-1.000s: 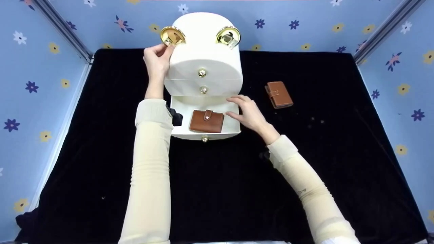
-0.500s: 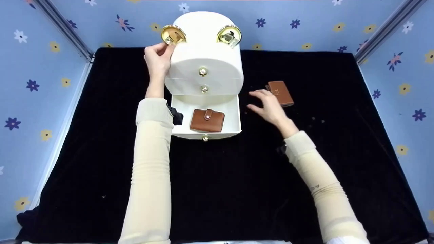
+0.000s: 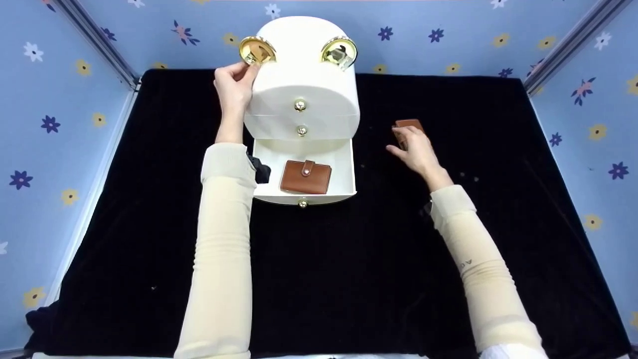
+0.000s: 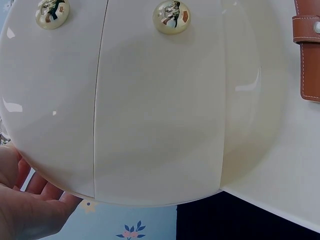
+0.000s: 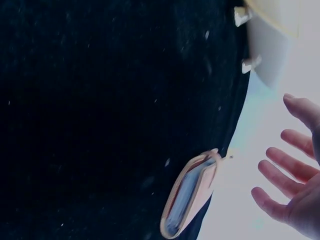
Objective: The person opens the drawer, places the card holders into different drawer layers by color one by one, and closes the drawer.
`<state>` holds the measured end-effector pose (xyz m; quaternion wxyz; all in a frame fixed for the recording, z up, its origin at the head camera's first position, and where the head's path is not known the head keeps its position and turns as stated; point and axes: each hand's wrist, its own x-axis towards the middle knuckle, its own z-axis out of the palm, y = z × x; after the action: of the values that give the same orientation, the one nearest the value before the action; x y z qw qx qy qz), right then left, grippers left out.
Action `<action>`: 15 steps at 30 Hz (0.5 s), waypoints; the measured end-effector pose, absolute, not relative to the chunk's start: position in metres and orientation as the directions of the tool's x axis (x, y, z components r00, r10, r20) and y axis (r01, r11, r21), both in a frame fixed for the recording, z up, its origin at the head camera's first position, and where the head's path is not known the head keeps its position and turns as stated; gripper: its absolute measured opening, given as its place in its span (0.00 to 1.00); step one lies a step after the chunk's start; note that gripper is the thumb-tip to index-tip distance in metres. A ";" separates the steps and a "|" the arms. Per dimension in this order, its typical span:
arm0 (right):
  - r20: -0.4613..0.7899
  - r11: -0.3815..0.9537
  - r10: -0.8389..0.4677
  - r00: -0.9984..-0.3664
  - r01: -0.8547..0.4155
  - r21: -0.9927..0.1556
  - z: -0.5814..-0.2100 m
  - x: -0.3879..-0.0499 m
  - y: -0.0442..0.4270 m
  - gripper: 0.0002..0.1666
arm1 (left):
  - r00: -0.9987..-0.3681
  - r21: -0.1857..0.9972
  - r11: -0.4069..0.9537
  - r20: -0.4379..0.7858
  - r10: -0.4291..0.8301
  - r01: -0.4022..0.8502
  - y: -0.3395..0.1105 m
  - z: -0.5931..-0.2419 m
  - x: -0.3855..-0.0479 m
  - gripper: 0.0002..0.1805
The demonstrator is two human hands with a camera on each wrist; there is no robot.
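Observation:
A white drawer box (image 3: 301, 75) with gold ball knobs stands at the back, its lowest drawer (image 3: 344, 169) pulled out. Inside that drawer lies a brown snap-strap wallet (image 3: 305, 177), which also shows partly in the left wrist view. My left hand (image 3: 235, 89) holds the box's left side with bent fingers, just below a round gold disc (image 3: 257, 51). To the box's right, my right hand (image 3: 417, 149) hovers over a second brown wallet (image 3: 408, 122) and hides most of it. The right wrist view shows spread fingers (image 5: 282, 177) apart from this wallet.
Another gold disc (image 3: 339, 53) sits on the box's right side. Black cloth (image 3: 329, 289) covers the table. Blue flowered panels (image 3: 438, 30) surround it at the back and sides. A black object (image 3: 260, 171) shows beside the left cuff, over the drawer's left edge.
My right hand has moved right, from over the open drawer's right edge to above the second wallet. The left hand keeps its hold on the box.

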<state>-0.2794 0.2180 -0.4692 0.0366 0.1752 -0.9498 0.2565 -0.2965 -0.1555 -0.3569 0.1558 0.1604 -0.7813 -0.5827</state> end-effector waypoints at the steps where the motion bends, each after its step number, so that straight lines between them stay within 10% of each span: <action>1: 0.148 0.813 -0.302 -0.942 -0.335 -0.475 -0.470 -0.281 0.220 0.30 | -0.901 0.961 0.267 0.055 -0.431 -0.070 -0.155 -0.357 -0.297 0.14; 15: 0.023 0.875 -0.146 -0.989 -0.140 -0.463 -0.487 -0.295 0.237 0.35 | -0.901 0.966 0.248 0.044 -0.432 -0.072 -0.154 -0.357 -0.297 0.14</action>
<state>-0.2946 0.2371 -0.4868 -0.0061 0.0738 -0.9682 0.2388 -0.2966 -0.1545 -0.3567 0.1526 0.1626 -0.7752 -0.5911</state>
